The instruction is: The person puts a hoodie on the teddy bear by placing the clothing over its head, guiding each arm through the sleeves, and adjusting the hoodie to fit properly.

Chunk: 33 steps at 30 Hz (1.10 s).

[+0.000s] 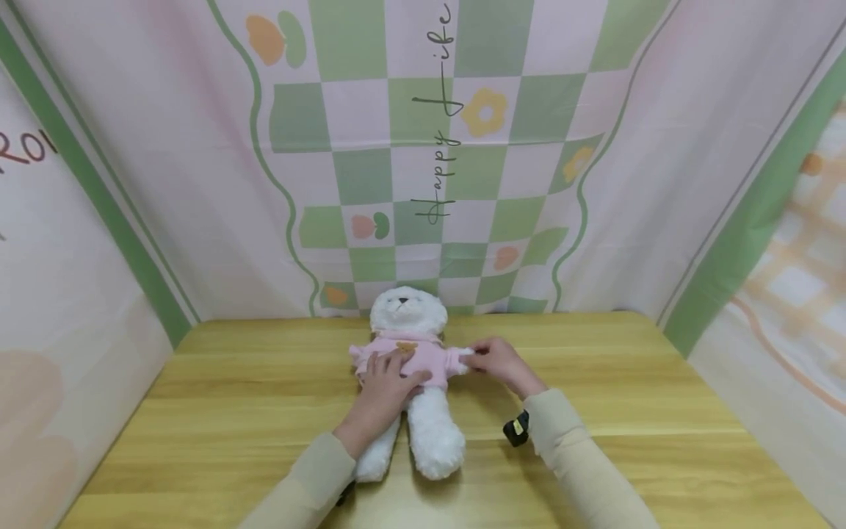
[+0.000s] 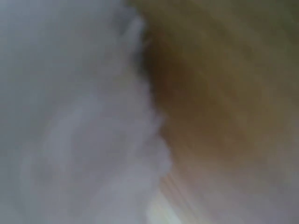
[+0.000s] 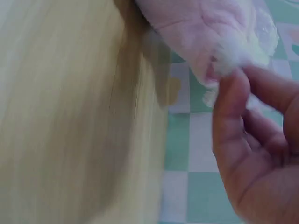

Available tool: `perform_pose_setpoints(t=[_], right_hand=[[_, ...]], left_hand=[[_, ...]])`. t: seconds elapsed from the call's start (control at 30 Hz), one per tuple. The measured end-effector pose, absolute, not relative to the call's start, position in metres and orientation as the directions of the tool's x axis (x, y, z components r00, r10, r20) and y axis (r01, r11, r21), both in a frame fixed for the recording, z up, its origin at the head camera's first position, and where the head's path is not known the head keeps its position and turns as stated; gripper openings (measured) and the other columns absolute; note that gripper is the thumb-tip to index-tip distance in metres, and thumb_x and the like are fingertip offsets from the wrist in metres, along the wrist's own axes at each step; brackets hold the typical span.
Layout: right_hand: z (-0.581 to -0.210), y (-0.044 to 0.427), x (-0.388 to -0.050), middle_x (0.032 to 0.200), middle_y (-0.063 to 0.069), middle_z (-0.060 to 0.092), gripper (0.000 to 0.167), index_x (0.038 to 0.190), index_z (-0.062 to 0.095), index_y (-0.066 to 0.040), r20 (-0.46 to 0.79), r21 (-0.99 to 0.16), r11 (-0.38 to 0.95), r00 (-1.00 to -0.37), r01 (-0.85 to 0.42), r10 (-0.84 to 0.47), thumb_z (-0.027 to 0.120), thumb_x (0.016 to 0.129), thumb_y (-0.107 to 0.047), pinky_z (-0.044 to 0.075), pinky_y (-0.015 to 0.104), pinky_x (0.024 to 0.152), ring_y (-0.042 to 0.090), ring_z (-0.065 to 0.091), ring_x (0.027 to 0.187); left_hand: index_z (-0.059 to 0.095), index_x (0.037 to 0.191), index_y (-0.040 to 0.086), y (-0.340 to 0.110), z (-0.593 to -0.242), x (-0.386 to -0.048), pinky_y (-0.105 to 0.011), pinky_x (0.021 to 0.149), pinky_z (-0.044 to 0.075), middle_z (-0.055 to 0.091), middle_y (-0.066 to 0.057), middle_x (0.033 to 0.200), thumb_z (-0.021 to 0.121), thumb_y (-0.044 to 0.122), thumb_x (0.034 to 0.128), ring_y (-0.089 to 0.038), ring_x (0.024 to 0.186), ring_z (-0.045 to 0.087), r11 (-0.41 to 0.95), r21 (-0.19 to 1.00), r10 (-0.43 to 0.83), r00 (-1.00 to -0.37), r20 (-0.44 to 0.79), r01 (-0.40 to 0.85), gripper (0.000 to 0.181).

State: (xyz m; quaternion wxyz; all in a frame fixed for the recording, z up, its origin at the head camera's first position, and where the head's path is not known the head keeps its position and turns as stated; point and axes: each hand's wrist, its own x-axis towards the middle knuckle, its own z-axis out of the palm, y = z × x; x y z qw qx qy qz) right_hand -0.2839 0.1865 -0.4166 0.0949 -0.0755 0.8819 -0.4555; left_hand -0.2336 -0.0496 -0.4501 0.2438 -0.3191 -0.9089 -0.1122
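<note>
A white plush bear [image 1: 436,437] in a pink shirt [image 1: 432,360] lies on its back on the wooden table, its head toward the far edge. My left hand [image 1: 383,393] rests on the front of the shirt with its fingers spread. At the bear's arm on the right side, my right hand [image 1: 499,362] pinches the white paw between thumb and fingers. The right wrist view shows this hand [image 3: 257,144] close up, with the fluffy paw [image 3: 229,53] poking out of the pink sleeve. Only blurred white fur [image 2: 79,130] and table surface fill the left wrist view.
The wooden table [image 1: 231,397] extends to both sides of the bear. A green-and-white checked cloth [image 1: 423,169] hangs behind its far edge, with printed curtains left and right. A small black device [image 1: 517,429] is by the right sleeve cuff.
</note>
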Motion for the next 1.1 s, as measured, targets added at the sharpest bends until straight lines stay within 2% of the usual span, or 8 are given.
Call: perform_pose_setpoints(t=[0.13, 0.23, 0.37, 0.53, 0.67, 0.77, 0.9, 1.1], right_hand=[[-0.412, 0.179, -0.282, 0.08, 0.01, 0.065, 0.018, 0.093, 0.067, 0.005, 0.005, -0.767, 0.638, -0.995, -0.066, -0.097, 0.068, 0.084, -0.012, 0.049, 0.024, 0.064, 0.014, 0.058, 0.071], [-0.409, 0.167, -0.279, 0.091, 0.018, 0.066, 0.02, 0.1, 0.065, 0.006, 0.155, -0.759, 0.624, -0.983, -0.185, -0.103, 0.067, 0.083, -0.005, 0.053, 0.029, 0.072, 0.023, 0.062, 0.081], [-0.406, 0.149, -0.274, 0.102, 0.021, 0.064, 0.024, 0.106, 0.064, 0.005, 0.308, -0.725, 0.529, -0.894, -0.441, -0.325, 0.067, 0.084, -0.003, 0.056, 0.038, 0.081, 0.031, 0.063, 0.091], [-0.41, 0.138, -0.27, 0.11, 0.014, 0.059, 0.034, 0.115, 0.066, -0.003, 0.3, -0.57, 0.545, -0.773, -0.615, -0.558, 0.073, 0.083, -0.014, 0.052, 0.028, 0.079, 0.023, 0.058, 0.097], [-0.413, 0.14, -0.27, 0.107, 0.012, 0.058, 0.02, 0.106, 0.071, -0.006, 0.297, -0.564, 0.568, -0.789, -0.599, -0.538, 0.067, 0.087, -0.011, 0.046, 0.023, 0.071, 0.016, 0.054, 0.087], [-0.412, 0.146, -0.27, 0.103, 0.011, 0.057, 0.012, 0.098, 0.071, -0.007, 0.271, -0.647, 0.549, -0.833, -0.529, -0.483, 0.063, 0.089, -0.007, 0.047, 0.023, 0.07, 0.014, 0.051, 0.083], [-0.411, 0.154, -0.27, 0.101, 0.009, 0.056, 0.01, 0.092, 0.069, -0.007, 0.233, -0.701, 0.546, -0.871, -0.459, -0.432, 0.06, 0.088, -0.005, 0.051, 0.026, 0.074, 0.015, 0.054, 0.087], [-0.41, 0.153, -0.271, 0.102, 0.009, 0.056, 0.008, 0.09, 0.062, -0.008, 0.277, -0.627, 0.6, -0.862, -0.497, -0.424, 0.061, 0.084, -0.002, 0.049, 0.032, 0.078, 0.019, 0.054, 0.092]], left_hand=[[0.061, 0.121, 0.015, -0.047, -0.451, -0.234, -0.061, 0.102, 0.039, 0.055, -0.016, 0.127, 0.066, 0.026, 0.0871, -0.035, 0.115, 0.051, 0.755, 0.175, 0.465, -0.704, 0.536, 0.632, 0.036], [0.052, 0.126, 0.006, -0.045, -0.45, -0.234, -0.053, 0.104, 0.042, 0.052, -0.017, 0.128, 0.072, 0.022, 0.083, -0.034, 0.119, 0.049, 0.735, 0.292, 0.401, -0.74, 0.54, 0.612, 0.05], [0.047, 0.128, -0.001, -0.044, -0.445, -0.237, -0.043, 0.1, 0.048, 0.049, -0.021, 0.128, 0.078, 0.018, 0.077, -0.033, 0.12, 0.049, 0.704, 0.367, 0.359, -0.751, 0.554, 0.607, 0.063], [0.047, 0.128, -0.005, -0.05, -0.438, -0.245, -0.047, 0.097, 0.05, 0.048, -0.024, 0.127, 0.079, 0.011, 0.0751, -0.037, 0.119, 0.049, 0.643, 0.43, 0.38, -0.752, 0.539, 0.634, 0.064], [0.051, 0.127, 0.0, -0.062, -0.433, -0.25, -0.05, 0.102, 0.045, 0.052, -0.019, 0.128, 0.077, 0.009, 0.0772, -0.037, 0.121, 0.049, 0.618, 0.48, 0.393, -0.773, 0.497, 0.623, 0.057], [0.056, 0.122, 0.003, -0.07, -0.431, -0.252, -0.049, 0.103, 0.044, 0.056, -0.016, 0.125, 0.077, 0.017, 0.079, -0.036, 0.12, 0.05, 0.658, 0.502, 0.317, -0.811, 0.492, 0.562, 0.05], [0.059, 0.116, 0.003, -0.074, -0.431, -0.251, -0.048, 0.1, 0.046, 0.056, -0.018, 0.122, 0.075, 0.023, 0.082, -0.036, 0.117, 0.051, 0.706, 0.533, 0.195, -0.851, 0.487, 0.466, 0.043], [0.058, 0.117, 0.0, -0.064, -0.429, -0.252, -0.043, 0.095, 0.051, 0.054, -0.021, 0.122, 0.07, 0.021, 0.0863, -0.033, 0.111, 0.057, 0.684, 0.601, 0.143, -0.884, 0.445, 0.413, 0.04]])
